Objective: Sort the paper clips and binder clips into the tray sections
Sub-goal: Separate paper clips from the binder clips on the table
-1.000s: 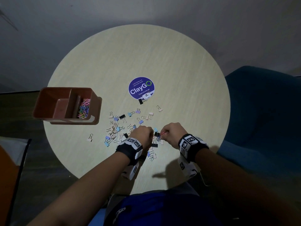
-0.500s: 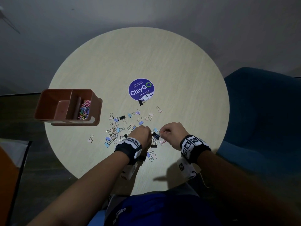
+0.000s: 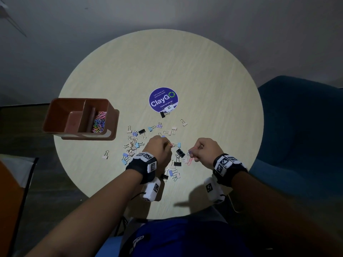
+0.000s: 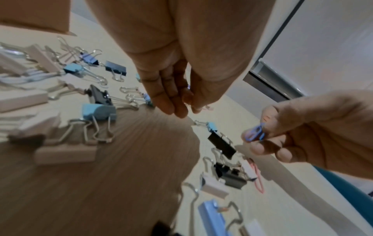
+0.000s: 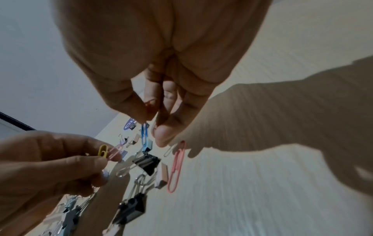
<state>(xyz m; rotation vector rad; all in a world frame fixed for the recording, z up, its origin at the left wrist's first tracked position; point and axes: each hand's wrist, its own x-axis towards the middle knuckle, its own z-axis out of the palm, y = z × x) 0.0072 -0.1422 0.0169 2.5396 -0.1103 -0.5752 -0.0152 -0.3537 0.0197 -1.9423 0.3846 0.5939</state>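
Note:
Loose binder clips (image 3: 138, 143) in black, blue, pink and white lie scattered on the round table (image 3: 204, 80). My left hand (image 3: 167, 145) pinches a yellow and a pink paper clip (image 5: 105, 151) just above the pile. My right hand (image 3: 194, 151) pinches a blue paper clip (image 5: 144, 134), with another reddish clip between its fingers. One pink paper clip (image 3: 190, 161) lies on the table under the right hand, beside black binder clips (image 3: 180, 153). The brown tray (image 3: 55, 115) stands at the left, with coloured paper clips (image 3: 99, 123) in its right section.
A round purple ClayGo sticker (image 3: 163, 100) is at the table's middle, with a black binder clip (image 3: 163, 114) at its near edge. A blue chair (image 3: 297, 127) stands to the right. The tray's large left section (image 3: 61, 110) holds nothing visible.
The hands have drawn apart from where they met over a black binder clip. Each now holds paper clips lifted off the table.

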